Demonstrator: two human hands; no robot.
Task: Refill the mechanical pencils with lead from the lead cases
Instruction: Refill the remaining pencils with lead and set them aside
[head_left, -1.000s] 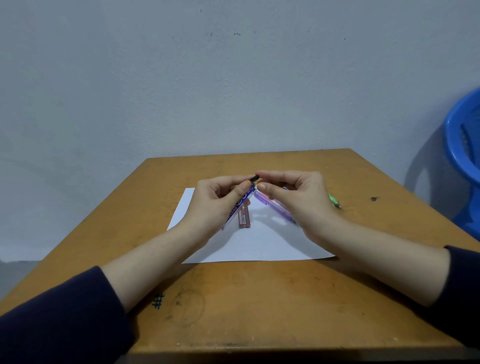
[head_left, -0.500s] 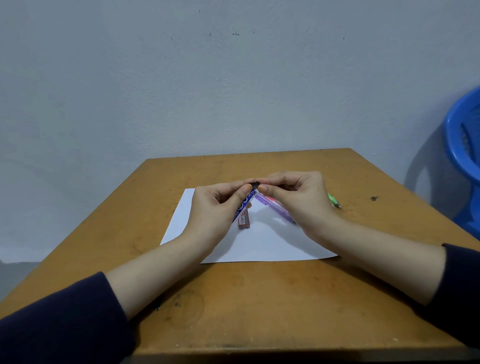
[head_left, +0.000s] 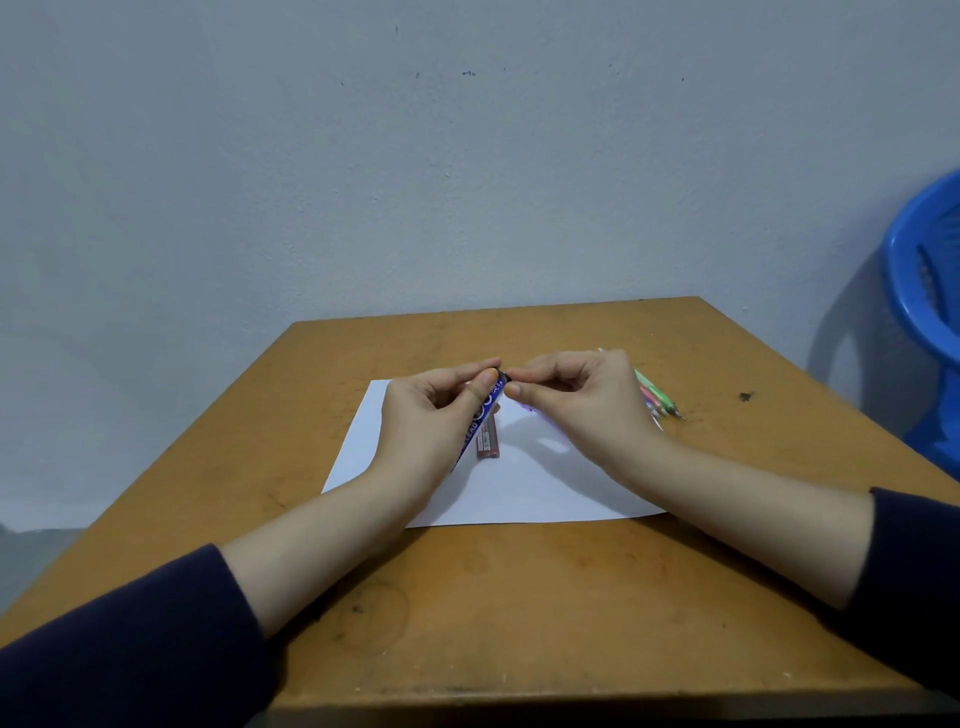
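Note:
My left hand (head_left: 431, 415) grips a blue lead case (head_left: 485, 410), tilted with its black cap end up and to the right. My right hand (head_left: 576, 405) meets it there, with thumb and forefinger pinching at the black cap (head_left: 503, 375). A trace of purple (head_left: 530, 409) shows under the right hand's fingers; what it belongs to is hidden. A red lead case (head_left: 488, 441) lies on the white paper (head_left: 519, 488) below the blue one. Several mechanical pencils (head_left: 658, 399), green and pink, lie behind my right hand at the paper's right edge.
The wooden table (head_left: 519, 597) ends at a grey wall at the back. A blue plastic chair (head_left: 924, 291) stands to the right of the table. A dark mark (head_left: 746, 396) sits on the right side of the tabletop.
The purple pencel seen under my right hand is now almost fully hidden. My right hand has turned so the pencils behind it show more. Both hands stay joined at the case's cap.

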